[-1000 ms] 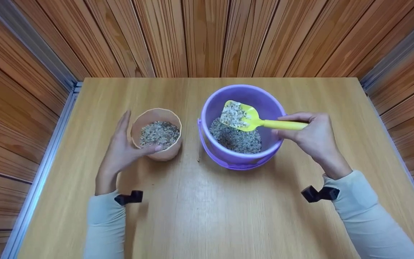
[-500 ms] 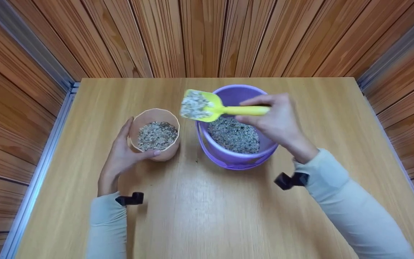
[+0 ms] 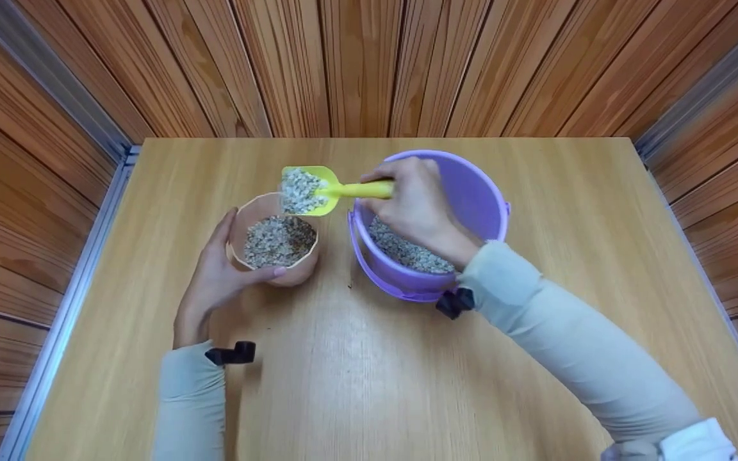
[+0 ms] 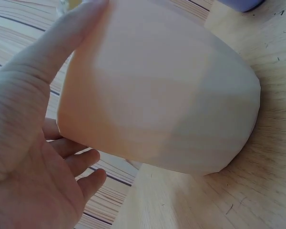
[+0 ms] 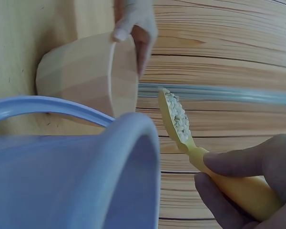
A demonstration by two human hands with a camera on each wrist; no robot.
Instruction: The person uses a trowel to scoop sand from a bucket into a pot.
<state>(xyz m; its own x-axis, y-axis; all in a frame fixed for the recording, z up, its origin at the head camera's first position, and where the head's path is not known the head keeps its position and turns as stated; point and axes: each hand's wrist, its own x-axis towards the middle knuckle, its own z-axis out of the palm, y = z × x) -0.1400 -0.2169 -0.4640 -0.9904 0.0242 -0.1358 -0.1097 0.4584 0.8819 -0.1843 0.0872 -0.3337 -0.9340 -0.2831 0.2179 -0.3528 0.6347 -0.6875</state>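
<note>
My right hand [image 3: 414, 202] grips the handle of a yellow toy shovel [image 3: 327, 198], its blade heaped with pale gravel [image 3: 300, 191]. That blade hangs over the far rim of a peach-coloured flowerpot [image 3: 295, 276], level enough that the load stays on. Gravel also lies inside the pot. My left hand [image 3: 215, 282] holds the pot from its left side, thumb at the near rim and fingers round the far side; the thumb [image 4: 62, 43] shows against the wall in the left wrist view. Beneath my right forearm is a purple bucket [image 3: 478, 186], partly filled with gravel.
The bucket's purple handle [image 3: 369, 272] hangs down along its near left side. Both vessels stand on a wooden table [image 3: 356, 384]. Wood-plank walls [image 3: 356, 64] rise behind and at both sides, with metal rails [image 3: 65, 307] along the edges.
The loaded shovel has moved left in my right hand, from above the bucket to above the pot's far rim. My left hand has closed in against the pot.
</note>
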